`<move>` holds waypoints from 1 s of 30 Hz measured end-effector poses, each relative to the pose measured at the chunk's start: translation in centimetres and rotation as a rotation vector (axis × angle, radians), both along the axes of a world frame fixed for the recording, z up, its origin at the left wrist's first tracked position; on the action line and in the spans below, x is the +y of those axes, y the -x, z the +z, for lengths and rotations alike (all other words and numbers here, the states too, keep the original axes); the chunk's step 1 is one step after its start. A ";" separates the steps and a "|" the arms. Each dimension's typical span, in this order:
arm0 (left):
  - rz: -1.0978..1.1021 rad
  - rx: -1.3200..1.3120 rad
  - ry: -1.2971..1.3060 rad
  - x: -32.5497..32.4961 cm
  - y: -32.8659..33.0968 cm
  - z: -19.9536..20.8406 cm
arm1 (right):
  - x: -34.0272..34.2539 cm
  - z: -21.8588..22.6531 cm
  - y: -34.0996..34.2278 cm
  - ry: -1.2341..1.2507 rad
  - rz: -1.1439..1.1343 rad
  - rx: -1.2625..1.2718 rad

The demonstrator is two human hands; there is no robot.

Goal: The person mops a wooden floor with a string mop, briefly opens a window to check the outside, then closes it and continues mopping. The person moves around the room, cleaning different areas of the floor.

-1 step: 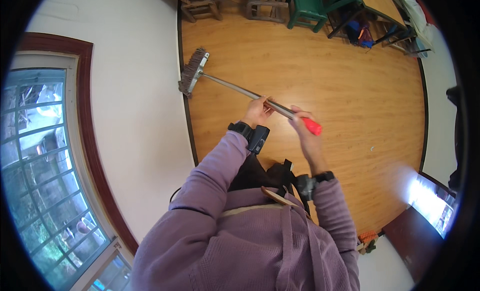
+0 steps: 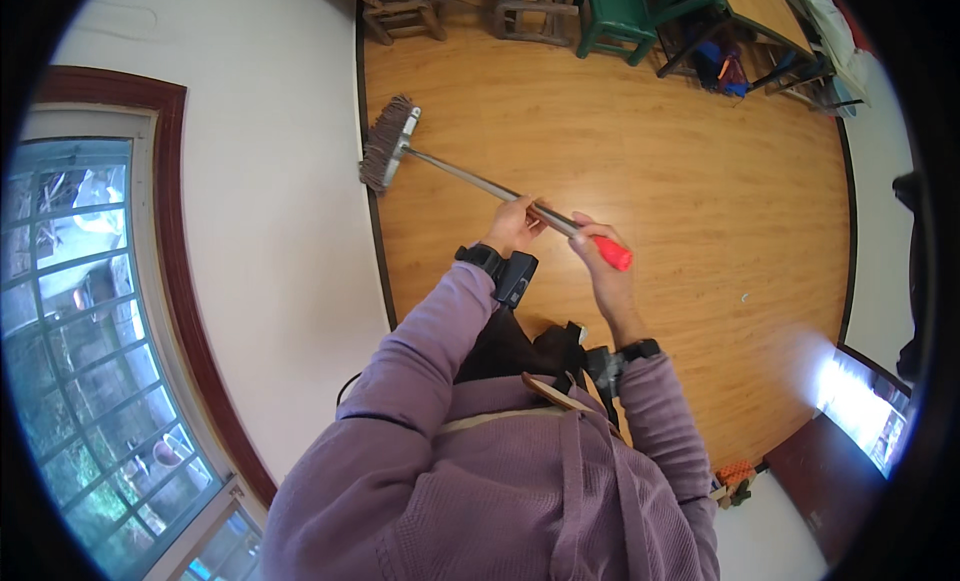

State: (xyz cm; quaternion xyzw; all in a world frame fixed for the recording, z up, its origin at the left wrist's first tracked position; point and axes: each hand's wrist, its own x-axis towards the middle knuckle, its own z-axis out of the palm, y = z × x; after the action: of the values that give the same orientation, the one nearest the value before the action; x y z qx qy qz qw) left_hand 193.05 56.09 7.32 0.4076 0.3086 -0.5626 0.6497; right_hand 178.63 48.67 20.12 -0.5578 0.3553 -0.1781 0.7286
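Note:
A mop (image 2: 465,175) slants across the view, its metal pole running from the far left toward the right. The grey-brown fringed mop head (image 2: 388,146) lies on the floor against the foot of the left wall. My left hand (image 2: 514,226) is closed around the middle of the pole, palm up. Further back along it, my right hand (image 2: 598,249) grips the pole just ahead of its red end cap (image 2: 613,253). Both wrists wear black straps with small devices.
The wood-look floor (image 2: 700,201) has a small white scrap (image 2: 744,297) to the right. Wooden stools (image 2: 537,19), a green chair (image 2: 612,19) and a table (image 2: 762,16) line the far side. A barred window (image 2: 85,311) is on the left; a bright screen (image 2: 870,409) stands lower right.
My right hand and the red end of the pole have shifted slightly left and up. The mop head has moved very slightly to the right. My left hand stays nearly in place.

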 end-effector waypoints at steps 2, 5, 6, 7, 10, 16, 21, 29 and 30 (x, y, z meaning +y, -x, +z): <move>-0.133 0.057 -0.002 0.7 -0.3 -1.6 | 1.0 -2.2 -0.5 0.055 0.049 0.072; -0.228 0.132 -0.019 1.0 1.4 -2.3 | 1.4 -2.2 1.0 -0.002 0.051 0.104; -0.243 0.163 -0.073 0.9 2.2 -2.2 | 1.2 -1.4 1.9 -0.010 0.007 0.149; -0.284 0.194 0.034 0.6 3.0 -1.9 | 0.8 -0.4 2.9 -0.012 -0.019 0.157; -0.290 0.357 0.205 -2.4 6.8 -0.1 | -1.4 3.7 6.5 0.023 -0.085 0.229; -0.523 0.505 0.497 -9.1 16.1 3.4 | -4.3 11.3 14.2 0.212 -0.241 0.434; -0.604 0.658 0.652 -12.9 21.2 5.2 | -4.3 14.9 16.6 0.403 -0.260 0.554; -0.502 0.789 0.686 -18.4 27.2 4.9 | -6.8 13.1 17.1 0.847 0.028 0.652; -0.472 0.796 0.644 -18.5 27.1 5.1 | -7.0 13.1 16.9 0.853 0.007 0.650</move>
State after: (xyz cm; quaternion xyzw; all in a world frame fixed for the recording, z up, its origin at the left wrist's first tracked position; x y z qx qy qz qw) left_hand 165.94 37.55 12.38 0.0031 0.2428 -0.8689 0.4313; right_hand 161.75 41.66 33.20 -0.8319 0.4568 -0.1225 0.2903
